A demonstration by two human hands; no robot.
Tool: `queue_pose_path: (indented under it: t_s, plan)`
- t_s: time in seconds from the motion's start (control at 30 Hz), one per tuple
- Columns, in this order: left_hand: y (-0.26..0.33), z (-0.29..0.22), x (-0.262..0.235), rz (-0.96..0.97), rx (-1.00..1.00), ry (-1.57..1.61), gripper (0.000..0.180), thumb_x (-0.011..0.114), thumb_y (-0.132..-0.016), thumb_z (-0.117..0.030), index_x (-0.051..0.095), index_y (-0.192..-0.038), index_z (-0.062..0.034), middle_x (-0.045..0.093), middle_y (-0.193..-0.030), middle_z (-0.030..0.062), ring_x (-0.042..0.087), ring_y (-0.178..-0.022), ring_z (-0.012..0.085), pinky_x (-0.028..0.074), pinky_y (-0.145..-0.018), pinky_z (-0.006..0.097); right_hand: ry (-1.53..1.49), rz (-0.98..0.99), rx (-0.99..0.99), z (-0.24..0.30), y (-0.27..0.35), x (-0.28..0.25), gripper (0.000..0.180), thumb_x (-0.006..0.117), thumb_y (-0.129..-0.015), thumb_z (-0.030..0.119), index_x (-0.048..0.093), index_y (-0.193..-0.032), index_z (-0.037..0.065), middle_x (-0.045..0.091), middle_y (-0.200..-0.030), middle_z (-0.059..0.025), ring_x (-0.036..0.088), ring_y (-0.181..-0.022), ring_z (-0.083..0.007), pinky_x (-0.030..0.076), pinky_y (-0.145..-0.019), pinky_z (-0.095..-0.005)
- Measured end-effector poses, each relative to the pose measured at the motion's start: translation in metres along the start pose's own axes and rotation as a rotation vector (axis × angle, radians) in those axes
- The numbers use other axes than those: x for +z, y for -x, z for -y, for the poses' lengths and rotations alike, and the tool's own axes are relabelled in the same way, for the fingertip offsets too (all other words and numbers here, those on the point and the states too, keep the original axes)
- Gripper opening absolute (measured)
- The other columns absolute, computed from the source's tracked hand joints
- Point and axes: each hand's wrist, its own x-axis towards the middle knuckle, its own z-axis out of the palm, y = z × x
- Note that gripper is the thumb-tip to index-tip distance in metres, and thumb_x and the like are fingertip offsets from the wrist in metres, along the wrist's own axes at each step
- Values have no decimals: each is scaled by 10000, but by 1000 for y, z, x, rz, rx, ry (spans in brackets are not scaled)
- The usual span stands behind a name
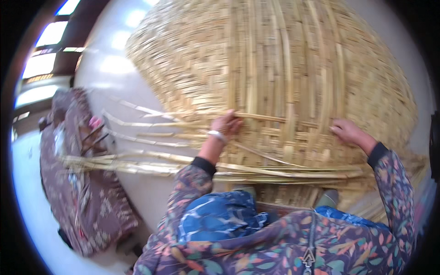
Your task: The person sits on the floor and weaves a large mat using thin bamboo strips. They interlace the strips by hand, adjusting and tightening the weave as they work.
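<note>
Two hands (226,124) (346,131), one bracelet (217,135), one mat (183,55) (seemingly two shoes (327,199), too).

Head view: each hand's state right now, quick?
Left hand: closed, holding a crosswise strip.
Right hand: fingers curled at the upright strips; whether it holds one cannot be told.

1 head-worn fisheye looks down at matting (215,68).

The mat (270,78) looks rough, woven cane — the floor (110,80) smooth, glossy.
</note>
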Motion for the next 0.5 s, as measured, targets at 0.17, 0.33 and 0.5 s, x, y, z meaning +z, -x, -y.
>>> queue_pose_path:
  t_s: [0.17, 0.33, 0.5]
  plan:
    - [10, -5, -23, 151, -5, 106, 247, 533, -906, -265, 568, -1000, -39, 628, -875, 86, 641, -809, 226, 564, -684, 330, -149, -47, 181, 28, -1, 2, 293, 559, -842, 303, 512, -778, 22, 535, -652, -162, 524, -590, -291, 416, -569, -396]
    - [16, -4, -19, 81, -30, 102, 326, 463, -932, -336, 563, -999, -33, 643, -920, 132, 653, -811, 252, 561, -674, 354, 45, -31, 104, 34, 1, -7, 307, 568, -836, 315, 508, -772, 21, 531, -671, -178, 522, -635, -334, 412, -582, -410]
    - [40, -19, 4, 7, -244, -358, 365, 476, -926, -355, 569, -948, -3, 649, -810, 128, 655, -713, 243, 555, -625, 332, 55, -60, 76, 38, 5, -7, 300, 549, -845, 313, 514, -785, 21, 542, -716, -195, 535, -687, -358, 417, -615, -423]
